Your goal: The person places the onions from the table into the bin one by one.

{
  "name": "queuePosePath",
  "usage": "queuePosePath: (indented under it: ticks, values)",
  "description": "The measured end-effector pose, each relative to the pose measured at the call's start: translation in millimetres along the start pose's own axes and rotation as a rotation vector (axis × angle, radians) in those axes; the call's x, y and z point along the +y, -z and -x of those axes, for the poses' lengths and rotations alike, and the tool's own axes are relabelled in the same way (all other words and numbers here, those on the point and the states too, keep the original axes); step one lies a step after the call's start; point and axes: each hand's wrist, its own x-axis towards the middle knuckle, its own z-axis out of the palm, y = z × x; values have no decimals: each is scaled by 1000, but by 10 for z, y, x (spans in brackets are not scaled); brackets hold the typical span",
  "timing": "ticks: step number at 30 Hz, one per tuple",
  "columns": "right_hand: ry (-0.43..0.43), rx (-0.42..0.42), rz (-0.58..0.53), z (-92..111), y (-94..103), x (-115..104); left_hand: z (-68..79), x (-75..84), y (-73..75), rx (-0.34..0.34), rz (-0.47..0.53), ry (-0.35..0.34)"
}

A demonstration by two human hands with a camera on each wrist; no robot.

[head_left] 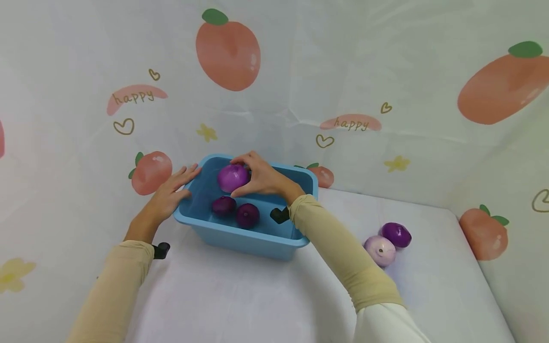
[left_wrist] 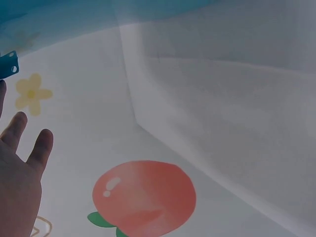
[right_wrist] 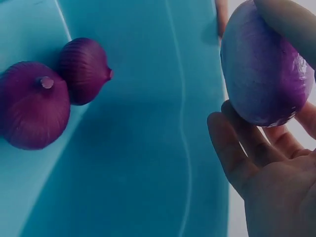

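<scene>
The word "happy" is written on a pink smear at the left of the pale wall sheet, and the same word shows again farther right. Around the writing are printed red fruits with green leaves, outlined hearts and yellow flowers. The sheet rises behind and beside a white table.

On the table stands a blue bin. The right hand has its grip curved around a glossy purple onion, thumb on one side and fingers on the other, at the far left part of the bin; whether this onion touches the bin cannot be told. The left hand has its grip spread, straight fingers resting at the bin's left rim.

Two darker onions lie side by side inside, toward the near wall. Right of the bin, well apart from it, a pale onion and a purple one sit close together on the table.
</scene>
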Motion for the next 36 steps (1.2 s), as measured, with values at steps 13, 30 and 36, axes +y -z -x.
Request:
queuePosePath:
  ticks: [13, 30, 36]
  values:
    - [-4, -127, -2, -275, -210, -44, 5, -23, -10, 5, 28, -9]
    - [30, -297, 128, -234, -469, -16, 20, -32, -35, 24, 50, 1]
    - [21, -337, 151, -238, -523, 12, 3, -26, -27, 25, 69, -7]
